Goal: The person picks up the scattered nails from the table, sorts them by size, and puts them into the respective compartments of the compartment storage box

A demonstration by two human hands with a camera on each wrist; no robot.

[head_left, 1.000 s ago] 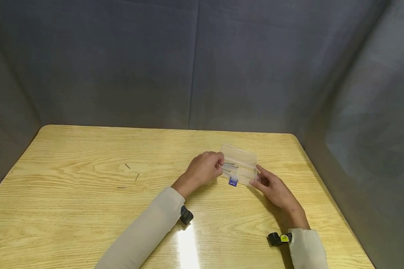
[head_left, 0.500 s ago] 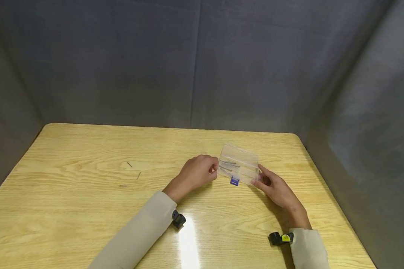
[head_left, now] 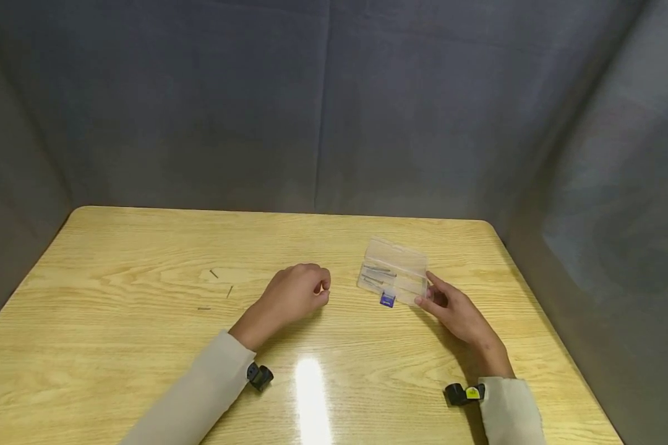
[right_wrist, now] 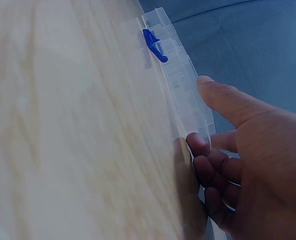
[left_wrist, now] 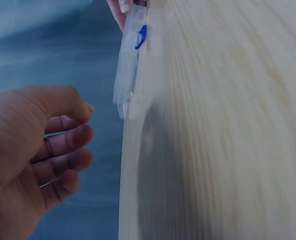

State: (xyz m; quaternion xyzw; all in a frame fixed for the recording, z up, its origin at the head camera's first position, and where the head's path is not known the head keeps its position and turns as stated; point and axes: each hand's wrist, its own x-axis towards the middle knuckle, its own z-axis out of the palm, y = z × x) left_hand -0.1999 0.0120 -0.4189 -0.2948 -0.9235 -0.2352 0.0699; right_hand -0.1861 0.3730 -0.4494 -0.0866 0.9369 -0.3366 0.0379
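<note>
Head view: clear box (head_left: 407, 285) is right of ctr in frame, its lid (head_left: 395, 251) folded back toward the top & blue latch (head_left: 387, 300) on the lower edge. Several nails (head_left: 381, 271) lie in the L part of it; exact no. hard to tell. R hand (head_left: 456, 312) grips the box's R end, thumb on the lower corner; R wrist view has fingertips curled at the box's end too. L hand (head_left: 295, 290) is mid-frame, L of the box & apart from it, fingers loosely bent, nothing in them per L wrist view. 3 loose nails on the table (head_left: 117, 371), L of ctr in frame: upper one (head_left: 214, 274) slanted, middle one (head_left: 230, 291) steeper, lowest (head_left: 203, 308) nearly level, all well apart from the box. Grey curtain (head_left: 228, 111) fills top of frame. Black cam (head_left: 260, 376) at L cuff, another (head_left: 464, 394) at R cuff.
</note>
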